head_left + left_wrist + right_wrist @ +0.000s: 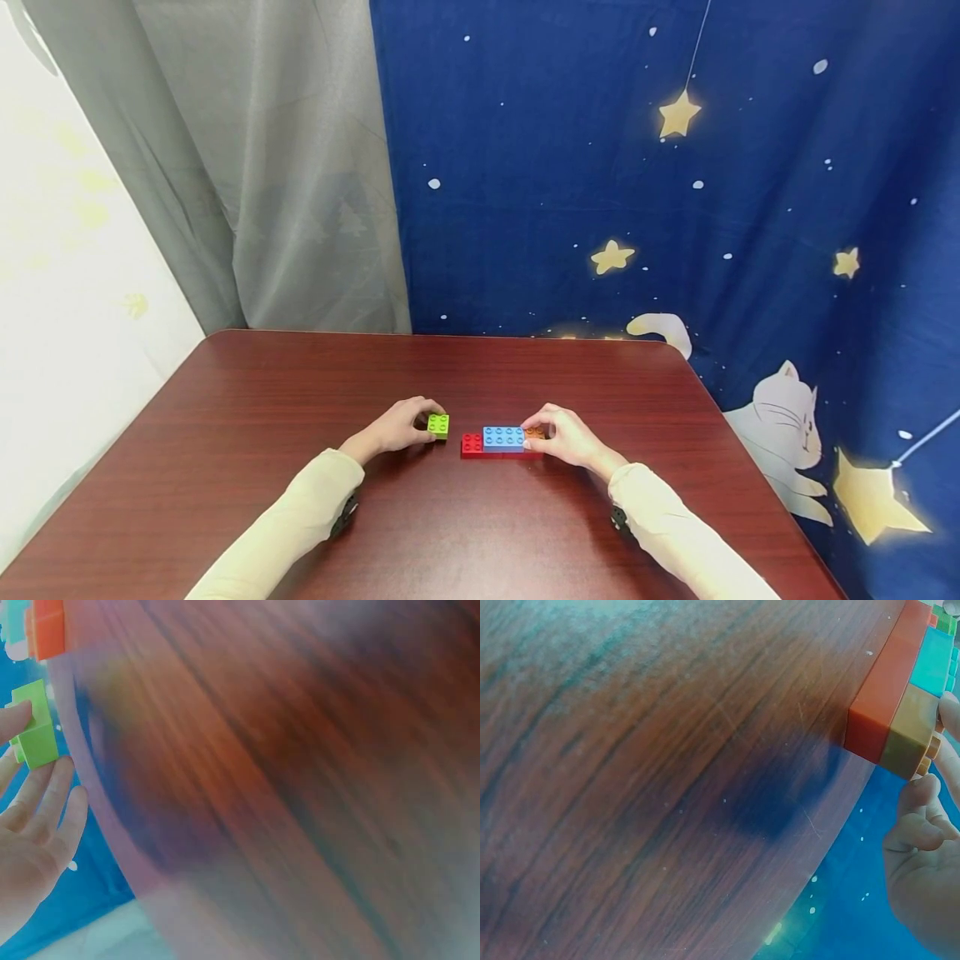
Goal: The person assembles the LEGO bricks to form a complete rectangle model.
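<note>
My left hand (402, 423) pinches a lime-green toy building brick (438, 427) with two rows of studs, just left of a small assembly. In the left wrist view, the thumb lies on one side of the green brick (37, 739) and fingers on the other. The assembly has a long red brick (472, 444) as its base. On top sits a blue brick (503, 438), and at its right end an orange brick (535, 433). My right hand (570, 436) grips that orange brick between thumb and fingers, partly covering it; the right wrist view shows its side (907, 735).
All this lies on a dark red-brown wooden table (300, 375). Behind the table's far edge hang a grey curtain (300, 167) and a blue curtain with stars (525, 167). A bright white cloth (67, 275) hangs at the left.
</note>
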Action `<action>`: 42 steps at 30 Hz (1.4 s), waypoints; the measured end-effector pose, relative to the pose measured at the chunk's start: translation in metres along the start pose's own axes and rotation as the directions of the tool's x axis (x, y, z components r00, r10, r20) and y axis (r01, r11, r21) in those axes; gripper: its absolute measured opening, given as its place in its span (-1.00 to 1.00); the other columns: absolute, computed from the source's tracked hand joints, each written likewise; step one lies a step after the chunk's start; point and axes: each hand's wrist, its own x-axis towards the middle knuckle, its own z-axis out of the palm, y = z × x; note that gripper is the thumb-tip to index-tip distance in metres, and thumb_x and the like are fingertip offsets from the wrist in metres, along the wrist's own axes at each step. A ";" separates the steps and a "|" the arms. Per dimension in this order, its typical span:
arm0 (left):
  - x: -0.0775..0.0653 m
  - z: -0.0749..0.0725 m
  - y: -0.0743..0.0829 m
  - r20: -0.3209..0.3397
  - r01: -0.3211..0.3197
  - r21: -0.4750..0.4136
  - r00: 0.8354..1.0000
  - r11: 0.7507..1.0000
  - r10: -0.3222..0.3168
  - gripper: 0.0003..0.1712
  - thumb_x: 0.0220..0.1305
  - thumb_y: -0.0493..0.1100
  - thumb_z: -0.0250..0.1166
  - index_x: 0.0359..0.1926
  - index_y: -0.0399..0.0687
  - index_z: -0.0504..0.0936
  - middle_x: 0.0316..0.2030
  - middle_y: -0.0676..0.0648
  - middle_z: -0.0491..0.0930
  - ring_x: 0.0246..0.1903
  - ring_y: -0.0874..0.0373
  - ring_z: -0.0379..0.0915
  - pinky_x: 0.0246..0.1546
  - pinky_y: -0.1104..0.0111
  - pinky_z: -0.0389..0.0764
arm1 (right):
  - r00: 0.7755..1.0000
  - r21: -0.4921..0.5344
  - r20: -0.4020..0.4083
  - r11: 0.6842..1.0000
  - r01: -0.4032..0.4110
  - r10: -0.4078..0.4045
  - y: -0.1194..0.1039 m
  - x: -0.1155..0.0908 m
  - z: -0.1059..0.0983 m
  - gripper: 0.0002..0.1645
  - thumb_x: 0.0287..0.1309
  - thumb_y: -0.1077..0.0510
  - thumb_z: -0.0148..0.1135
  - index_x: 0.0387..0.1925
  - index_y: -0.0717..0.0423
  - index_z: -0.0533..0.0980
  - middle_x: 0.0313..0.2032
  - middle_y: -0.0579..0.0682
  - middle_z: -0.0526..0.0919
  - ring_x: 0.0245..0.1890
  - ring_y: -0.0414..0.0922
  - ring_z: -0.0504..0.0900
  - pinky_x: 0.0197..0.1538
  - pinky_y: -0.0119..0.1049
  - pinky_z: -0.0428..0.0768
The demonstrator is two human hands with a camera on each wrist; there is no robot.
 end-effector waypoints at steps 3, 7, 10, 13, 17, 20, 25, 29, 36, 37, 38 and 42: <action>0.003 0.002 0.004 0.006 -0.006 0.001 1.000 1.000 0.006 -0.64 -0.05 -0.27 0.33 -0.15 -0.17 0.51 -0.31 -0.01 0.45 -0.31 0.09 0.41 -0.26 0.26 0.44 | 1.000 -0.001 -0.001 1.000 -0.004 0.004 0.000 0.000 0.000 -0.70 -0.19 0.07 0.40 -0.31 0.02 0.60 -0.44 -0.11 0.46 -0.54 -0.17 0.35 -0.50 -0.43 0.33; 0.005 0.004 0.008 0.025 -0.007 0.003 1.000 1.000 0.007 -0.64 -0.04 -0.25 0.33 -0.14 -0.15 0.51 -0.29 0.01 0.44 -0.28 0.09 0.40 -0.24 0.25 0.43 | 1.000 0.001 0.001 1.000 -0.013 0.013 0.000 0.000 0.000 -0.70 -0.19 0.08 0.40 -0.31 0.01 0.60 -0.44 -0.11 0.46 -0.54 -0.18 0.35 -0.50 -0.43 0.33; 0.007 0.005 0.010 0.033 -0.016 0.003 0.999 1.000 0.016 -0.64 -0.03 -0.26 0.32 -0.13 -0.15 0.50 -0.29 0.01 0.44 -0.28 0.08 0.42 -0.24 0.23 0.44 | 1.000 0.001 0.004 1.000 -0.013 0.013 0.000 0.000 0.000 -0.70 -0.18 0.07 0.40 -0.31 0.02 0.59 -0.44 -0.10 0.46 -0.54 -0.18 0.35 -0.49 -0.43 0.33; 0.007 0.006 0.012 0.043 -0.012 -0.013 0.999 1.000 0.013 -0.63 -0.02 -0.25 0.32 -0.12 -0.14 0.50 -0.28 0.02 0.44 -0.28 0.10 0.43 -0.23 0.21 0.44 | 1.000 0.007 0.005 1.000 -0.011 0.011 0.000 0.000 -0.001 -0.70 -0.18 0.07 0.40 -0.30 0.02 0.59 -0.43 -0.10 0.46 -0.53 -0.16 0.35 -0.49 -0.43 0.32; 0.008 0.006 0.017 0.055 -0.004 -0.042 0.998 0.999 0.006 -0.63 -0.01 -0.25 0.31 -0.11 -0.14 0.49 -0.28 0.01 0.43 -0.28 0.12 0.44 -0.22 0.22 0.45 | 1.000 0.012 0.003 1.000 -0.009 0.009 0.000 0.000 -0.001 -0.70 -0.18 0.07 0.39 -0.30 0.03 0.59 -0.43 -0.09 0.47 -0.53 -0.13 0.36 -0.49 -0.43 0.33; 0.009 0.007 0.019 0.058 -0.017 -0.043 0.998 0.999 0.019 -0.64 -0.01 -0.26 0.31 -0.12 -0.15 0.49 -0.28 0.01 0.43 -0.29 0.12 0.44 -0.23 0.24 0.46 | 1.000 0.014 0.001 1.000 -0.008 0.008 -0.001 0.000 -0.002 -0.70 -0.18 0.08 0.39 -0.31 0.03 0.59 -0.43 -0.09 0.47 -0.53 -0.14 0.36 -0.49 -0.43 0.33; 0.010 0.010 0.023 0.059 -0.038 -0.024 0.997 0.999 0.040 -0.63 -0.01 -0.24 0.31 -0.12 -0.15 0.49 -0.28 0.01 0.43 -0.28 0.10 0.42 -0.22 0.25 0.44 | 1.000 0.022 0.001 1.000 -0.007 0.007 -0.002 0.000 -0.001 -0.70 -0.18 0.10 0.40 -0.30 0.05 0.59 -0.43 -0.08 0.47 -0.53 -0.15 0.36 -0.49 -0.42 0.34; 0.011 0.011 0.027 0.056 -0.055 -0.007 0.997 0.998 0.055 -0.64 -0.01 -0.22 0.31 -0.12 -0.13 0.51 -0.27 0.02 0.45 -0.25 0.07 0.40 -0.20 0.23 0.42 | 1.000 0.022 -0.003 1.000 0.002 -0.002 -0.002 0.000 -0.001 -0.70 -0.18 0.10 0.40 -0.31 0.05 0.59 -0.43 -0.07 0.47 -0.54 -0.14 0.36 -0.50 -0.42 0.33; 0.013 0.011 0.031 0.064 -0.056 -0.002 0.996 0.998 0.056 -0.64 0.01 -0.18 0.31 -0.11 -0.10 0.51 -0.25 0.05 0.45 -0.21 0.07 0.38 -0.17 0.24 0.39 | 1.000 0.018 -0.003 1.000 0.008 -0.008 -0.003 0.000 -0.001 -0.70 -0.18 0.10 0.40 -0.30 0.06 0.59 -0.43 -0.07 0.47 -0.56 -0.15 0.36 -0.51 -0.42 0.33; 0.013 0.011 0.032 0.063 -0.056 0.000 0.996 0.998 0.056 -0.64 0.01 -0.18 0.31 -0.11 -0.10 0.51 -0.25 0.05 0.45 -0.21 0.07 0.38 -0.17 0.24 0.39 | 1.000 0.019 -0.002 1.000 0.006 -0.006 -0.003 0.000 -0.001 -0.70 -0.18 0.10 0.40 -0.30 0.06 0.59 -0.43 -0.07 0.47 -0.56 -0.15 0.36 -0.51 -0.42 0.33; 0.014 0.012 0.033 0.063 -0.057 0.005 0.996 0.998 0.057 -0.64 0.02 -0.17 0.31 -0.10 -0.09 0.51 -0.24 0.05 0.45 -0.21 0.08 0.38 -0.16 0.24 0.38 | 1.000 0.017 -0.001 1.000 0.003 -0.003 -0.003 0.000 -0.001 -0.70 -0.18 0.10 0.40 -0.30 0.06 0.59 -0.43 -0.07 0.47 -0.55 -0.15 0.36 -0.51 -0.42 0.33; 0.015 0.012 0.036 0.057 -0.063 0.018 0.996 0.998 0.062 -0.63 0.02 -0.15 0.30 -0.10 -0.09 0.51 -0.23 0.05 0.46 -0.21 0.10 0.38 -0.16 0.27 0.38 | 1.000 0.014 0.001 1.000 -0.002 0.002 -0.004 -0.001 -0.001 -0.70 -0.19 0.11 0.40 -0.30 0.06 0.59 -0.43 -0.08 0.47 -0.55 -0.16 0.35 -0.51 -0.42 0.33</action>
